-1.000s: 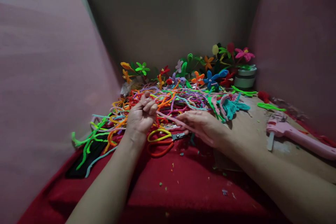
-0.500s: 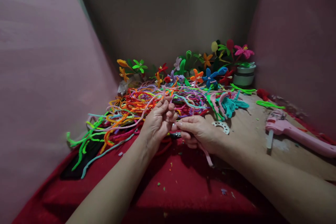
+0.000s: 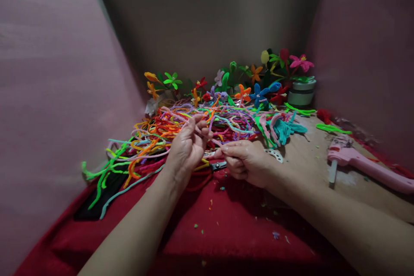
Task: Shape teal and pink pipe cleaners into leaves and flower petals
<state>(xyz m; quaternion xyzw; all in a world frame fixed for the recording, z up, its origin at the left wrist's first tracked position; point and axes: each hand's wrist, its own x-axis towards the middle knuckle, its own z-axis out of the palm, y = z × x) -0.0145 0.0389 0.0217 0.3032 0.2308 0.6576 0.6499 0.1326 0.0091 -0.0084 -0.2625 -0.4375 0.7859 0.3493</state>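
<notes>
A pale pink pipe cleaner [image 3: 216,141] stretches between my two hands. My left hand [image 3: 190,142], palm turned up, has its fingers curled with the pipe cleaner running through them. On the other end, the thumb and fingers of my right hand [image 3: 244,158] pinch it tightly. Partly behind my right hand lies a pair of scissors [image 3: 219,165] on the red cloth. Just beyond both hands spreads a tangled heap of coloured pipe cleaners [image 3: 168,127].
A pink glue gun [image 3: 371,166] rests on the brown board [image 3: 304,168] at right. Behind the heap stand pipe-cleaner flowers [image 3: 258,94] and a pale pot [image 3: 301,93]. A white curved piece [image 3: 274,155] and a teal bundle [image 3: 283,131] lie nearby. Scraps dot the red cloth [image 3: 226,233].
My hands have moved apart, my left slightly leftward, drawing the pink pipe cleaner out between them. The strand end that hung below my right hand no longer shows, and more of the scissors is visible.
</notes>
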